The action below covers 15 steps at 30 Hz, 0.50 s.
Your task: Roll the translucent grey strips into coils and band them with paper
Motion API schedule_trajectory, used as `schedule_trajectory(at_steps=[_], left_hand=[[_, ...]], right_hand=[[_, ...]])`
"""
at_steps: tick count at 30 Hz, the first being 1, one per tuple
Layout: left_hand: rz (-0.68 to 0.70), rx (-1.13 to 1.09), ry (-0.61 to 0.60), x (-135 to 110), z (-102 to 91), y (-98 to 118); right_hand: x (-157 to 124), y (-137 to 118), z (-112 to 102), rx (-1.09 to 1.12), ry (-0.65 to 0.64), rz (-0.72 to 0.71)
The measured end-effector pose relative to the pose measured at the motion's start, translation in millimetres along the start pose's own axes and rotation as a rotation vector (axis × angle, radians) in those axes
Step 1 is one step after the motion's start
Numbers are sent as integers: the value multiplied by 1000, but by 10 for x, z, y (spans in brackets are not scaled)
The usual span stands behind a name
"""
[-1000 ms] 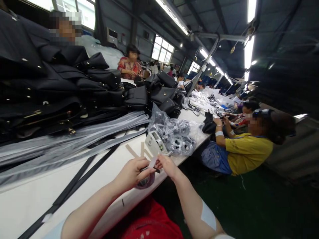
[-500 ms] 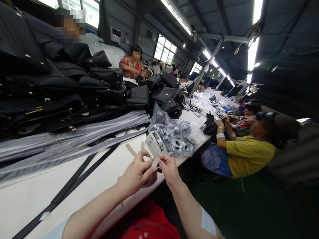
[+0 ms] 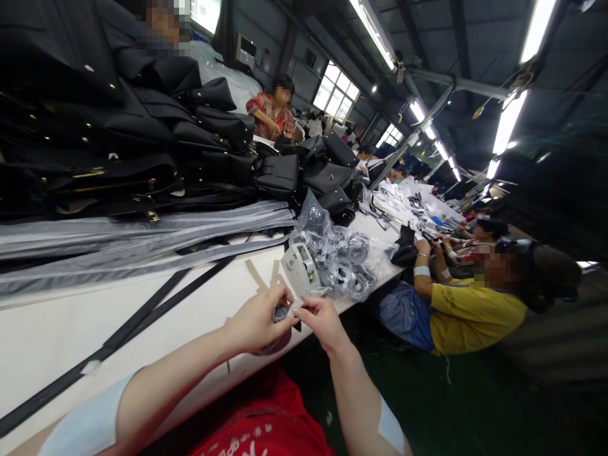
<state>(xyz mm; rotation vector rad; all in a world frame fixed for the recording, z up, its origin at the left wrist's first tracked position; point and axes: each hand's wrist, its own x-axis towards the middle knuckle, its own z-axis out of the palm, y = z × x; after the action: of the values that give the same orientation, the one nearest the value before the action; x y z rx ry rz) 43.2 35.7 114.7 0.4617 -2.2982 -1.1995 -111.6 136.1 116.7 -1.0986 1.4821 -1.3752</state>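
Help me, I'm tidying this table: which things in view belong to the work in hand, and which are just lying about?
In hand:
- white strip between left hand and right hand
- white device beside them, probably

Lying about, apparently:
- clear plastic bag
- black straps
- grey strips
- tan strips
- piled black bags

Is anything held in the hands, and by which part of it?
A small white strip, pinched at one edge by the right hand; the left hand is beside it, its exact hold unclear.
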Motion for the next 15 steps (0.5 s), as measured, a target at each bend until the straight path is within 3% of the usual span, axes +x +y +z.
schedule_trajectory(at_steps=[5, 9, 12, 15], left_hand=[[13, -19, -61, -21, -5, 12], [-3, -12, -62, 3, -8, 27], [-30, 26, -52, 25, -23, -5], [-107, 63, -213, 46, -20, -92]], right_hand=[[20, 11, -28, -27, -27, 67], [10, 23, -30, -123, 7, 27], [-30, 24, -15, -287, 127, -120], [-88, 25, 3, -524, 166, -349]])
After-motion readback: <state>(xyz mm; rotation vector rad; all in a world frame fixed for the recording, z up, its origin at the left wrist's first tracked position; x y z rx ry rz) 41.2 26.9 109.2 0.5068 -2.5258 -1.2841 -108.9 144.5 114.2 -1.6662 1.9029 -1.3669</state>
